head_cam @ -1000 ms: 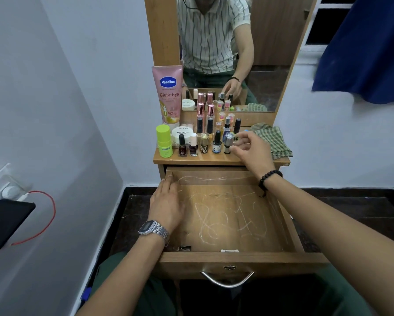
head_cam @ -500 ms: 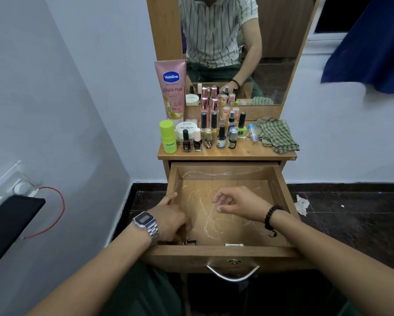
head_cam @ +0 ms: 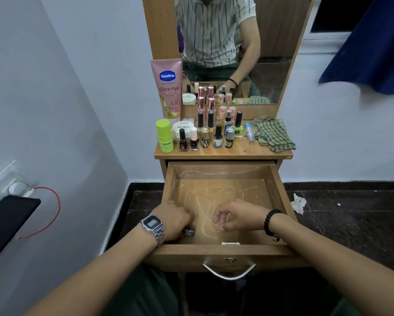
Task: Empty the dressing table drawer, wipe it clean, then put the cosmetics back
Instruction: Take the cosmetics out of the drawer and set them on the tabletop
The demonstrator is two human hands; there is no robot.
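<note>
The drawer (head_cam: 223, 176) stands pulled out from under the table (head_cam: 237, 149), its bare floor streaked with white marks, and a small dark bottle (head_cam: 189, 231) lies at its 7 o'clock corner. The left hand (head_cam: 174, 221) curls down over that bottle, touching it, while the right hand (head_cam: 238, 215) hovers at 6 o'clock, fingers loosely bent and holding nothing. The other cosmetics crowd the table at 12 o'clock, a checked cloth (head_cam: 274, 133) at their 3 o'clock.

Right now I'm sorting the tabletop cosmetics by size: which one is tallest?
The pink Vaseline tube, standing at the back left against the mirror frame; it towers over every bottle and jar around it.
</note>
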